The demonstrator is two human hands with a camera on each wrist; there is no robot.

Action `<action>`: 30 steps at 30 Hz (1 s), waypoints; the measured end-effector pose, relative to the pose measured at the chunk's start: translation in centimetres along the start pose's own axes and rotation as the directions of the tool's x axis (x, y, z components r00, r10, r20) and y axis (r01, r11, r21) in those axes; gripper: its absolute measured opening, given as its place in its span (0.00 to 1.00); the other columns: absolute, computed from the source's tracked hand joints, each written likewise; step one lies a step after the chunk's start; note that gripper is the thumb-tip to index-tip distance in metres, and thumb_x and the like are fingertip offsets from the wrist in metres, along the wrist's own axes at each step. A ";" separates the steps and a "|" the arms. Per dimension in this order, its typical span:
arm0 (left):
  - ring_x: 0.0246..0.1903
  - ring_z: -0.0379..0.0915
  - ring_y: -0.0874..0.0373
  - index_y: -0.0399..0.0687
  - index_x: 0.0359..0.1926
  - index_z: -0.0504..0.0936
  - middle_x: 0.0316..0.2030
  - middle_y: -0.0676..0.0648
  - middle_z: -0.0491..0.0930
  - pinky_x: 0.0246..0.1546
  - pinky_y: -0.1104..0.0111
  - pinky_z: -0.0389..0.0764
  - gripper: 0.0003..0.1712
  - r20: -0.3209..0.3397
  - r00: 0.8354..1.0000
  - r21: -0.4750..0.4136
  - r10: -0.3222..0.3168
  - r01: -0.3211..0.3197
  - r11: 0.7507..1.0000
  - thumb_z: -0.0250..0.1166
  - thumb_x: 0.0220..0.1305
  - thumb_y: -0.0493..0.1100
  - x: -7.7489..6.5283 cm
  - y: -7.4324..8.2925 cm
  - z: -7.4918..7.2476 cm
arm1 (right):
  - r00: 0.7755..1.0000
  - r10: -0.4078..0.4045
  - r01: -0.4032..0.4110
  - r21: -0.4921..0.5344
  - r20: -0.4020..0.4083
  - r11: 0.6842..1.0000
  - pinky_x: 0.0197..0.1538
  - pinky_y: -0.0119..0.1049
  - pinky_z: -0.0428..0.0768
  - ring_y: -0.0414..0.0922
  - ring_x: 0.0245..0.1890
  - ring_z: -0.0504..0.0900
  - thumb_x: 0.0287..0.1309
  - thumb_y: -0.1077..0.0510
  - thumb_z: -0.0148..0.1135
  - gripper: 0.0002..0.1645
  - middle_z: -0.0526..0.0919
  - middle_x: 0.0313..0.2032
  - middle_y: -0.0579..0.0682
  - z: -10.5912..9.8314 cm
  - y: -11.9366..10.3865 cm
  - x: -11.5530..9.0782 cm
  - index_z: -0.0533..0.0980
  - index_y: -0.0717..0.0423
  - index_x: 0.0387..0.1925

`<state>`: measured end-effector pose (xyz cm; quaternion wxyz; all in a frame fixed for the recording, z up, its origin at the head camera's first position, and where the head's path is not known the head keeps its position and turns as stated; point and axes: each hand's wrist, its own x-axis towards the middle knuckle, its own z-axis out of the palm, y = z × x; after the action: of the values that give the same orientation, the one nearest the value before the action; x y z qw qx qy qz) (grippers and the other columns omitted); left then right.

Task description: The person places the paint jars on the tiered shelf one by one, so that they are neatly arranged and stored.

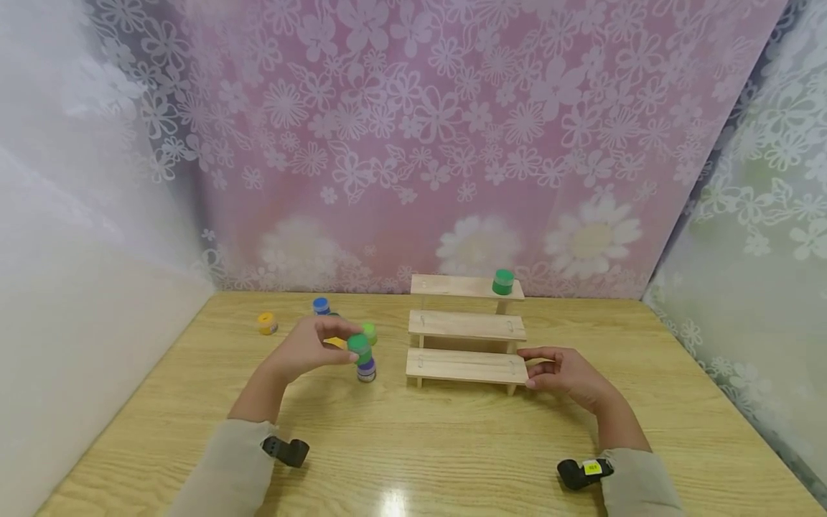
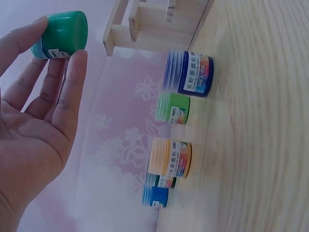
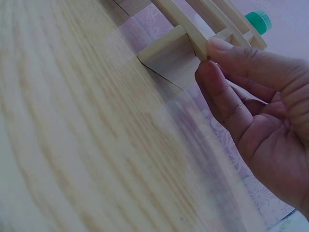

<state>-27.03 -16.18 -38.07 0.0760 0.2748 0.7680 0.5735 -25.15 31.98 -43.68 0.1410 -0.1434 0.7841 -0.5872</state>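
Between thumb and fingertips, my left hand (image 1: 304, 355) grips a green paint jar (image 1: 359, 347), raised off the table. In the left wrist view the green jar (image 2: 67, 34) is tilted on its side relative to the camera. A purple paint jar (image 1: 366, 371) stands on the table just below it. At centre right is a three-step wooden display stand (image 1: 461, 366), with another green jar (image 1: 503, 282) on the right end of its top step. My right hand (image 1: 568, 377) pinches the right end of the lowest step between thumb and index finger.
A blue jar (image 1: 321, 306), a light green jar (image 1: 369, 333) and an orange-yellow jar (image 2: 171, 157) stand around the left hand, with a dark green one partly hidden. Farther left sits a yellow jar (image 1: 267, 324). A flowered pink curtain (image 1: 388, 143) hangs behind the table.
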 end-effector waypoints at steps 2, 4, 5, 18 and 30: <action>0.49 0.77 0.50 0.37 0.53 0.82 0.48 0.41 0.80 0.46 0.60 0.82 0.24 -0.003 1.000 0.008 0.003 -0.003 1.000 0.75 0.54 0.37 0.2 0.3 0.2 | 1.000 -0.005 0.005 0.001 0.004 1.000 0.44 0.38 0.84 0.44 0.42 0.81 0.56 0.64 0.70 0.38 0.77 0.49 0.61 0.0 0.0 0.0 0.65 0.72 0.65; 0.49 0.77 0.50 0.37 0.53 0.82 0.49 0.42 0.80 0.46 0.60 0.82 0.24 -0.006 1.000 0.009 0.004 -0.004 1.000 0.75 0.54 0.37 0.4 0.5 0.4 | 1.000 -0.003 0.003 0.009 0.003 1.000 0.44 0.39 0.84 0.44 0.42 0.81 0.56 0.64 0.70 0.38 0.77 0.48 0.60 0.0 0.0 0.1 0.65 0.72 0.65; 0.49 0.78 0.50 0.37 0.53 0.82 0.49 0.42 0.80 0.46 0.60 0.82 0.25 -0.006 1.000 0.012 0.007 -0.007 1.000 0.75 0.54 0.37 0.5 0.6 0.5 | 1.000 -0.002 0.002 0.011 0.002 1.000 0.44 0.39 0.84 0.44 0.42 0.81 0.55 0.64 0.70 0.38 0.77 0.48 0.60 0.0 0.0 0.1 0.66 0.71 0.65; 0.47 0.78 0.46 0.38 0.53 0.82 0.45 0.42 0.80 0.46 0.59 0.83 0.24 0.003 1.000 -0.019 -0.001 0.001 1.000 0.75 0.53 0.36 3.0 2.2 2.3 | 1.000 -0.003 0.003 0.000 0.015 1.000 0.44 0.38 0.84 0.43 0.41 0.81 0.56 0.64 0.70 0.39 0.79 0.46 0.60 0.0 -0.1 0.0 0.64 0.72 0.66; 0.49 0.76 0.46 0.43 0.52 0.84 0.44 0.44 0.80 0.48 0.60 0.82 0.23 -0.008 1.000 0.027 0.019 -0.019 0.999 0.76 0.53 0.37 4.9 3.1 4.0 | 1.000 -0.008 0.008 -0.004 0.017 1.000 0.44 0.39 0.84 0.43 0.41 0.82 0.56 0.64 0.70 0.39 0.80 0.44 0.59 0.0 0.0 0.0 0.64 0.72 0.66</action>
<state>-28.37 -9.77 -35.52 0.0635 0.2807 0.7733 0.5650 -25.15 32.00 -43.69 0.1449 -0.1518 0.7835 -0.5848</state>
